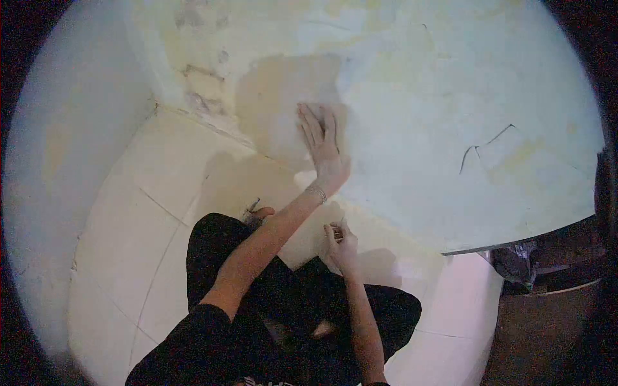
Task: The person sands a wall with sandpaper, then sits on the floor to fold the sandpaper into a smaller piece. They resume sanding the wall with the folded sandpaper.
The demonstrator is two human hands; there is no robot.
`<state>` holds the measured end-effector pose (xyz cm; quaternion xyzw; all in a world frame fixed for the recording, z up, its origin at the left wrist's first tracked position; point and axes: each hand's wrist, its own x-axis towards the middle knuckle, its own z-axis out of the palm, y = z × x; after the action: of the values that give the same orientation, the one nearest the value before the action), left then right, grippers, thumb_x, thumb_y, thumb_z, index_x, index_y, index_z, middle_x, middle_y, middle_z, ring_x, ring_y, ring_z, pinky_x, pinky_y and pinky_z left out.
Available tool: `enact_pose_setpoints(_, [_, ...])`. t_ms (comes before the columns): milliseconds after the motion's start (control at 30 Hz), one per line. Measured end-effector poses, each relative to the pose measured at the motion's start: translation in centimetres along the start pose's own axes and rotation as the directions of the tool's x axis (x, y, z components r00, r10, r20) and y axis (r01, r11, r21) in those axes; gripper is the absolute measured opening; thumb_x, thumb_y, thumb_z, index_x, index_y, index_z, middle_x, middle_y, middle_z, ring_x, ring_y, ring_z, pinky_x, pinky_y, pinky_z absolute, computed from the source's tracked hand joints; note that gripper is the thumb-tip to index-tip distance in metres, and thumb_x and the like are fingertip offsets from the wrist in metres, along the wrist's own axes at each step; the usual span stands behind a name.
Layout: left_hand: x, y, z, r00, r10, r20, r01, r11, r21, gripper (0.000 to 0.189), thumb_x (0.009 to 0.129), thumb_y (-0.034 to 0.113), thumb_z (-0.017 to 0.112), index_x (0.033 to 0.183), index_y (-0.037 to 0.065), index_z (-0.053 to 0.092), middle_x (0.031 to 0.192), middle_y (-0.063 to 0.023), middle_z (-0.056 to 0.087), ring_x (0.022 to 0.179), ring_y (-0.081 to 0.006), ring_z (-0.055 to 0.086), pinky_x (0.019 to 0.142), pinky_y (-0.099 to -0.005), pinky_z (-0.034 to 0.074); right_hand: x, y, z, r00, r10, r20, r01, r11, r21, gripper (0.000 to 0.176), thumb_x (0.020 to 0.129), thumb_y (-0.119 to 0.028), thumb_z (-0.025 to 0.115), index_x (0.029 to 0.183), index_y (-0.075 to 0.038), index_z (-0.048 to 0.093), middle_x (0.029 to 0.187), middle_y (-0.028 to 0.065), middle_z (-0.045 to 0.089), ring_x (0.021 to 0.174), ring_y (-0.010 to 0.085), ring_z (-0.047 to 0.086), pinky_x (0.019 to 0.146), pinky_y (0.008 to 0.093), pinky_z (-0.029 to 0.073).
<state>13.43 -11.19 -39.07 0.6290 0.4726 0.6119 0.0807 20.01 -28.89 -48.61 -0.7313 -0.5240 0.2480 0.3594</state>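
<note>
My left hand (326, 148) lies against the pale wall (412, 128), fingers stretched out and slightly spread. It rests at the lower right of a darker beige patch (273, 90). A bracelet circles that wrist. Lower down, in front of my lap, my right hand (341, 248) is held with its fingers curled in. Whatever those fingers hold, if anything, is too small or hidden to make out. Black-clad legs (219, 238) are folded beneath my arms, and part of a foot (261, 213) shows past the left knee.
Light floor tiles (135, 231) with dark joints surround me. The wall has a crack (476, 148) at right and flaking, stained spots (203, 103) near the upper left corner. A crumpled plastic bag (518, 264) lies at right, by a brown surface (547, 328).
</note>
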Motion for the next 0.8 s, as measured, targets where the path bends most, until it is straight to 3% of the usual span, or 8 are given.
enact_pose_setpoints(67, [2.2, -0.7, -0.7, 1.000, 0.005, 0.020, -0.007, 0.998, 0.070, 0.083, 0.073, 0.004, 0.050, 0.146, 0.001, 0.011, 0.148, -0.0329, -0.006, 0.138, -0.0471, -0.005, 0.110, -0.0558, -0.003, 0.0, -0.5, -0.1, 1.000, 0.015, 0.002, -0.015, 1.000, -0.004, 0.023, 0.087, -0.022, 0.064, 0.094, 0.000, 0.062, 0.077, 0.0138, 0.067, 0.067, 0.0200, 0.065, 0.063, 0.0324, 0.052])
enact_pose_setpoints(167, [4.1, -1.0, -1.5, 0.997, 0.028, -0.070, -0.030, 0.999, -0.025, 0.088, 0.069, 0.003, 0.051, 0.147, 0.003, 0.011, 0.148, -0.0333, -0.006, 0.138, -0.0474, -0.006, 0.110, -0.0558, -0.003, 0.0, -0.8, -0.1, 1.000, -0.019, -0.018, 0.020, 0.999, 0.037, 0.023, 0.087, -0.021, 0.064, 0.094, 0.001, 0.062, 0.076, 0.0140, 0.067, 0.066, 0.0204, 0.065, 0.063, 0.0321, 0.052])
enact_pose_setpoints(367, [-0.7, -0.2, 1.1, 0.995, -0.096, 0.002, 0.096, 0.995, -0.040, 0.087, 0.072, 0.010, 0.055, 0.147, 0.004, 0.013, 0.148, -0.0330, -0.003, 0.138, -0.0474, -0.006, 0.110, -0.0560, -0.003, -0.1, -1.2, -0.8, 0.998, 0.055, 0.043, -0.055, 0.998, -0.005, 0.025, 0.088, -0.024, 0.064, 0.096, 0.000, 0.061, 0.077, 0.0141, 0.067, 0.066, 0.0211, 0.064, 0.061, 0.0322, 0.051])
enact_pose_setpoints(467, [1.0, -1.5, 0.5, 0.999, 0.003, -0.040, -0.001, 1.000, 0.026, 0.085, 0.073, 0.010, 0.055, 0.147, 0.004, 0.015, 0.148, -0.0331, -0.003, 0.138, -0.0481, -0.006, 0.110, -0.0562, -0.003, -0.4, -1.5, -0.8, 0.997, 0.066, 0.051, -0.069, 0.995, 0.075, 0.027, 0.088, -0.025, 0.064, 0.098, 0.000, 0.061, 0.078, 0.0145, 0.067, 0.067, 0.0213, 0.064, 0.062, 0.0332, 0.051])
enact_pose_setpoints(567, [3.9, -0.7, -2.2, 0.994, 0.089, -0.065, -0.088, 0.996, 0.021, 0.080, 0.075, 0.007, 0.051, 0.147, 0.005, 0.016, 0.148, -0.0324, -0.003, 0.138, -0.0478, -0.006, 0.110, -0.0562, -0.002, -0.4, -1.4, -0.6, 1.000, -0.026, 0.000, 0.026, 1.000, 0.006, 0.027, 0.088, -0.025, 0.063, 0.097, 0.000, 0.061, 0.078, 0.0145, 0.066, 0.067, 0.0216, 0.064, 0.062, 0.0327, 0.051])
enact_pose_setpoints(667, [2.9, -1.4, -0.9, 0.998, 0.037, -0.059, -0.037, 0.999, 0.007, 0.076, 0.077, 0.006, 0.049, 0.147, 0.005, 0.017, 0.149, -0.0309, -0.004, 0.138, -0.0479, -0.006, 0.110, -0.0568, -0.001, -0.3, -1.9, -0.9, 0.998, 0.048, 0.047, -0.048, 0.999, -0.005, 0.027, 0.088, -0.025, 0.063, 0.097, 0.000, 0.061, 0.078, 0.0143, 0.066, 0.067, 0.0213, 0.064, 0.062, 0.0317, 0.051])
enact_pose_setpoints(767, [0.9, -0.8, -0.1, 0.998, 0.007, -0.058, -0.013, 0.995, -0.097, 0.065, 0.091, 0.031, 0.039, 0.145, 0.001, 0.020, 0.149, -0.0309, 0.000, 0.138, -0.0483, -0.005, 0.109, -0.0579, -0.004, -0.1, -0.4, -0.4, 0.999, -0.037, 0.021, 0.037, 0.999, 0.010, 0.027, 0.088, -0.025, 0.063, 0.097, 0.000, 0.061, 0.078, 0.0143, 0.066, 0.067, 0.0209, 0.064, 0.061, 0.0309, 0.051])
enact_pose_setpoints(800, [0.9, -0.9, -0.3, 0.998, 0.032, -0.051, -0.036, 0.996, -0.083, 0.064, 0.091, 0.031, 0.040, 0.145, 0.001, 0.021, 0.150, -0.0307, 0.000, 0.138, -0.0481, -0.005, 0.109, -0.0578, -0.003, 0.0, 0.1, -0.2, 0.999, -0.046, 0.023, 0.046, 0.999, -0.001, 0.027, 0.088, -0.025, 0.063, 0.097, 0.000, 0.061, 0.078, 0.0142, 0.066, 0.067, 0.0208, 0.064, 0.061, 0.0311, 0.051])
